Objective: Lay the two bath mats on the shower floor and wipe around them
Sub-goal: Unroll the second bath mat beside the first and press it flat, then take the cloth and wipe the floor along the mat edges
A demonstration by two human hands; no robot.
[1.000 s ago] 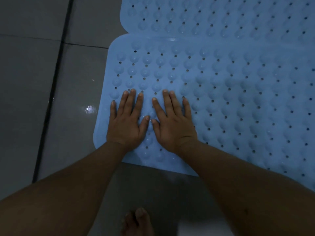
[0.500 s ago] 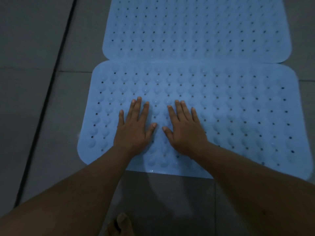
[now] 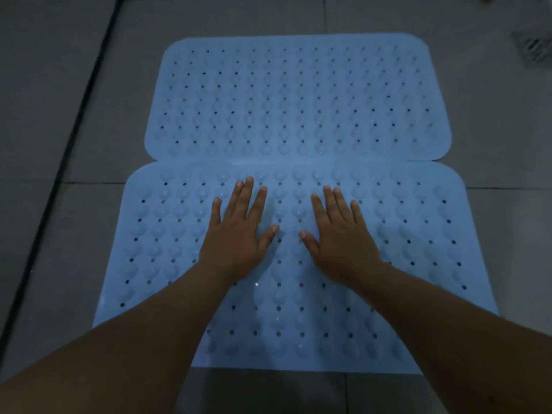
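Both palms lie flat on the near bath mat, the left hand and the right hand side by side but apart, fingers straight and slightly spread, gripping nothing. Just beyond the fingertips the far bath mat meets the near one edge to edge, the 2 flat on the grey tiled floor. A metal drain grate sits well beyond the right hand, off to its right.
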